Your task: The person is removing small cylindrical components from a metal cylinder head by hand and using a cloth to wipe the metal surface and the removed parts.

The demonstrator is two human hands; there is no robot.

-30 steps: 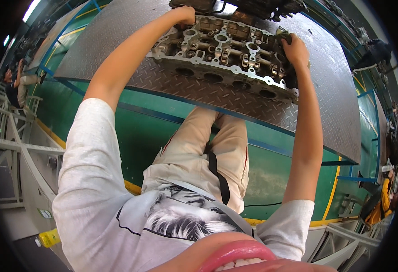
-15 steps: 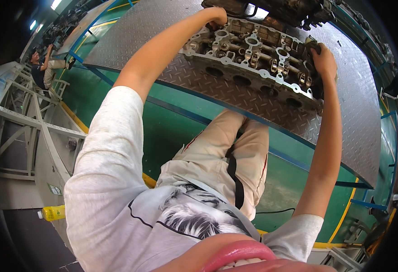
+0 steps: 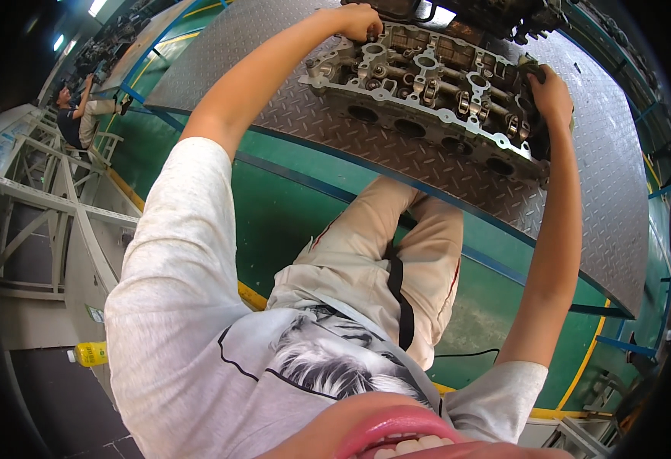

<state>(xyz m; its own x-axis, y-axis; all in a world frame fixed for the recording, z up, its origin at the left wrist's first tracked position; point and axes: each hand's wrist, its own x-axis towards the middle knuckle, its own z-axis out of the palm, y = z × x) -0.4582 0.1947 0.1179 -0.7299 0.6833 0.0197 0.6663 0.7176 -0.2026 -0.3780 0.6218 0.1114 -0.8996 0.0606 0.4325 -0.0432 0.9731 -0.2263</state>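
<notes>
A metal engine cylinder head [image 3: 427,96] lies on the tread-plate tabletop, its camshaft side facing up and a row of dark ports along the near side. My left hand [image 3: 361,21] has its fingers curled down over the far left corner of the cylinder head; the fingertips are partly hidden. At the right end, my right hand [image 3: 552,98] is closed round a dark greenish, cloth-like piece [image 3: 532,66] and rests against the cylinder head. Some of that hand's fingers are out of sight behind the end of the part.
Another dark engine assembly [image 3: 496,17] stands behind the cylinder head. The tread-plate table [image 3: 274,115] has a blue frame, and its near edge runs above my legs. A person [image 3: 79,115] sits far left by pale metal frames [image 3: 37,195]. A yellow bottle [image 3: 90,353] lies lower left.
My left hand has shifted slightly up and left, so more of its curled fingers shows. The right hand stays at the right end. The whole view has shifted a little.
</notes>
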